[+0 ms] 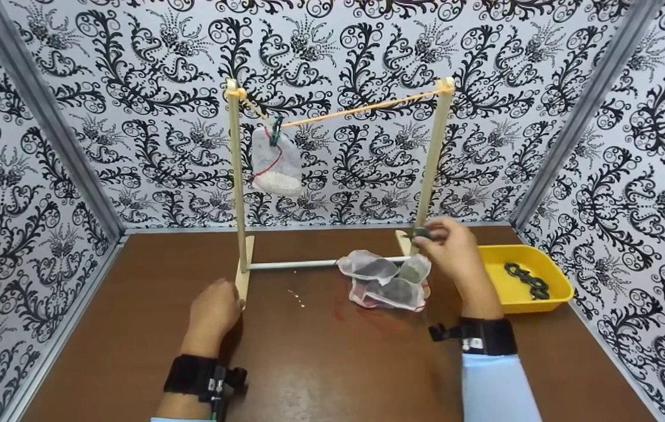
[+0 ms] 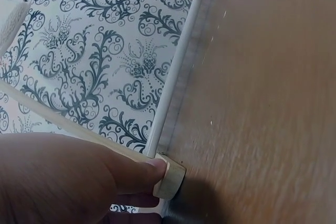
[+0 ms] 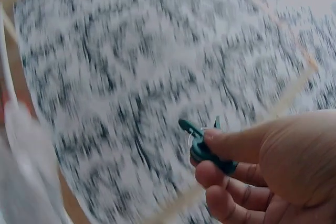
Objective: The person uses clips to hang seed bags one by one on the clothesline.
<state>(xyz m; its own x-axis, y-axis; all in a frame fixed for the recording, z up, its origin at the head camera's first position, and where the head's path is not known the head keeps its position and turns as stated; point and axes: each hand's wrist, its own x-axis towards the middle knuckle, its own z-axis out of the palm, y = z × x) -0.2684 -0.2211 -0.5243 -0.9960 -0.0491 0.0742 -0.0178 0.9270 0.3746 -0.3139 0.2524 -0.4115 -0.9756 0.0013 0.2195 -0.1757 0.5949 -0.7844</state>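
Note:
My right hand [image 1: 455,249] pinches a dark green clothespin [image 3: 202,148] between thumb and fingers, by the stand's right post [image 1: 435,155]. At the stand's left side, my left hand [image 1: 215,310] grips the front end of the wooden foot [image 2: 170,177], thumb on top. A drawstring mesh bag [image 1: 274,161] with white grains at its bottom hangs from the sagging orange cord [image 1: 362,110], held by a green clothespin [image 1: 276,130]. Several mesh bags with dark or greenish contents lie in a pile [image 1: 391,287] in front of the white crossbar [image 1: 291,265].
A yellow tray [image 1: 564,290] to the right of my right hand holds several dark green clothespins [image 1: 529,281]. Small pale grains [image 1: 296,297] lie scattered on the brown table [image 1: 309,363]. Patterned walls [image 1: 338,53] enclose the back and sides.

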